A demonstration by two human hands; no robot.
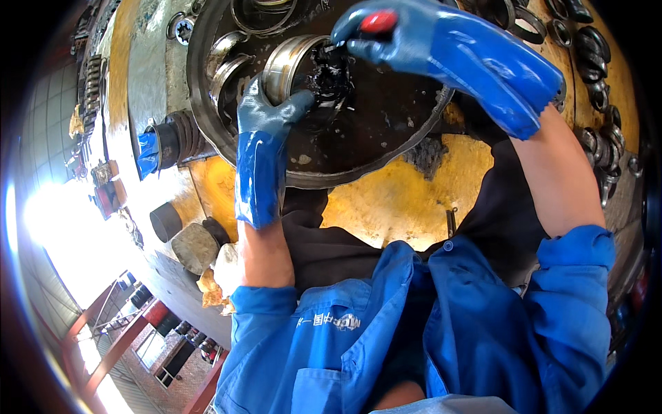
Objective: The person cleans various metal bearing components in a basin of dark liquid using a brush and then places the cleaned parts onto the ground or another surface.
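Inside the round basin (324,179), I see the metal ring (281,72) held by the left hand (267,116), fingers half-curled at its near edge, apparently for steadiness, while over the basin the right hand (400,41) has fingers wrapped around a red handle (378,21).

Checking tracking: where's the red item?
Head view, top centre: red item in the right hand, over the basin, right of the left hand's metal ring.

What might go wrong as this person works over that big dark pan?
The left hand grips a shiny metal ring; its glove looks wet, so the ring might slip. Dark liquid in the pan could splash onto the bare right forearm. The red object in the right hand might slide out too.
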